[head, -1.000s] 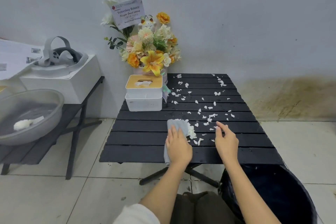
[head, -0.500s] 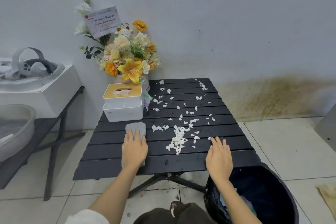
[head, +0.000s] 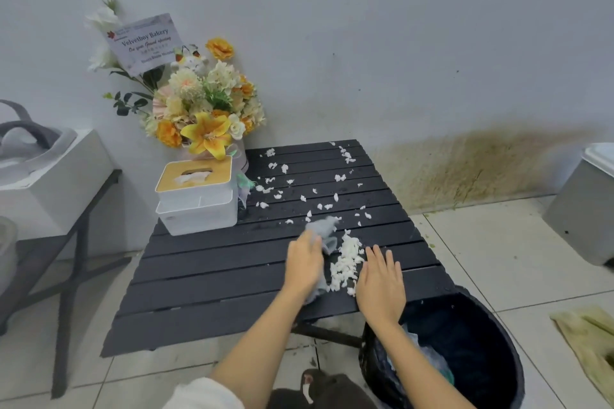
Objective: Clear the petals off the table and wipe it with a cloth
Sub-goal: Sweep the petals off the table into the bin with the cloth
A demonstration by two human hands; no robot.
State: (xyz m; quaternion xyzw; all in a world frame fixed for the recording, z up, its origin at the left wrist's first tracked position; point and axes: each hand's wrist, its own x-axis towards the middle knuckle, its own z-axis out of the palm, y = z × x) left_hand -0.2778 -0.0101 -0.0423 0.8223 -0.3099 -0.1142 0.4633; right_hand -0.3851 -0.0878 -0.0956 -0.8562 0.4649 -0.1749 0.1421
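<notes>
Hiding cloth [head: 324, 229] | left hand [head: 304, 262] covers most, top blurred

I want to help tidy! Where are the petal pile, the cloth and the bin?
petal pile [head: 345, 264], head view, middle of heap
cloth [head: 324, 229], head view, bunched top end
bin [head: 478, 305], head view, far rim

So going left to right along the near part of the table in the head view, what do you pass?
Left hand on the cloth → heap of petals → right hand → black bin.
</notes>
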